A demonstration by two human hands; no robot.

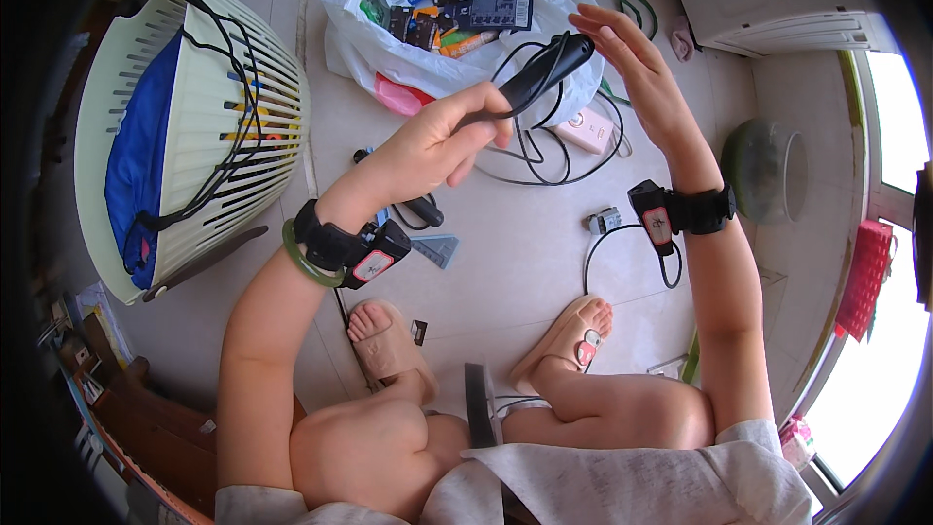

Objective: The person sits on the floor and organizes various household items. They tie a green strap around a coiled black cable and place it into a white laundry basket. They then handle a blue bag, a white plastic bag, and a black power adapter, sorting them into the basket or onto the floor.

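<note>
My left hand is closed around one end of a black handheld appliance, perhaps a hair tool, which slants up to the right. Its black cord wraps partly over the body and hangs in loose loops below. My right hand is held beside the appliance's far end, fingers stretched out and holding nothing; whether it touches is hard to tell. Behind the appliance lies a white plastic bag, gaping, with several small boxes and packets inside. A pink device rests on the floor under the cord.
A pale green slatted basket holding blue fabric lies tipped at left. Another black-handled item and a blue-grey triangular piece are on the tiles. At right are a glass bowl and a small grey connector with a cable.
</note>
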